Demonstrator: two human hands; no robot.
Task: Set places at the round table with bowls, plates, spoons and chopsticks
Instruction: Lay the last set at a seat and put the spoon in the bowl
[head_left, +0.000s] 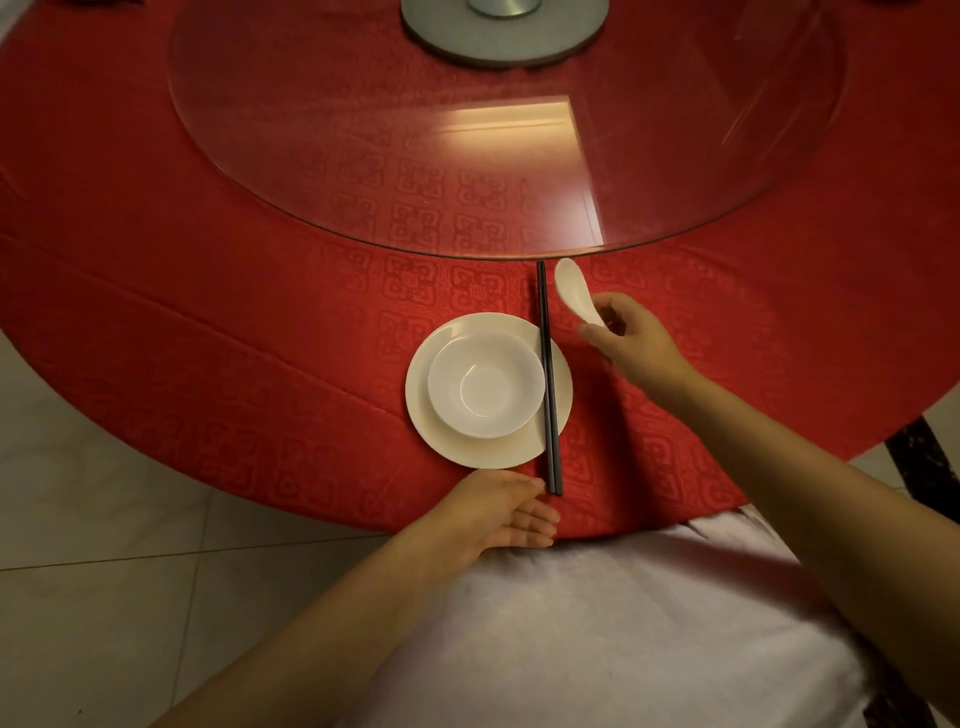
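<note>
A white bowl (485, 384) sits on a white plate (457, 447) on the red tablecloth (208, 338) near the table's front edge. A pair of dark chopsticks (547, 379) lies across the plate's right rim, pointing away from me. My right hand (631, 340) pinches the handle of a white ceramic spoon (574, 296) just right of the chopsticks, the spoon's bowl pointing toward the glass turntable. Below the plate my left hand (498, 512) lies with straight fingers, fingertips touching the near ends of the chopsticks.
A round glass turntable (363, 171) covers the table's middle, with a grey base (498, 44) at the back. A white covered chair seat (597, 623) is below me. Pale floor tiles (93, 545) lie to the left.
</note>
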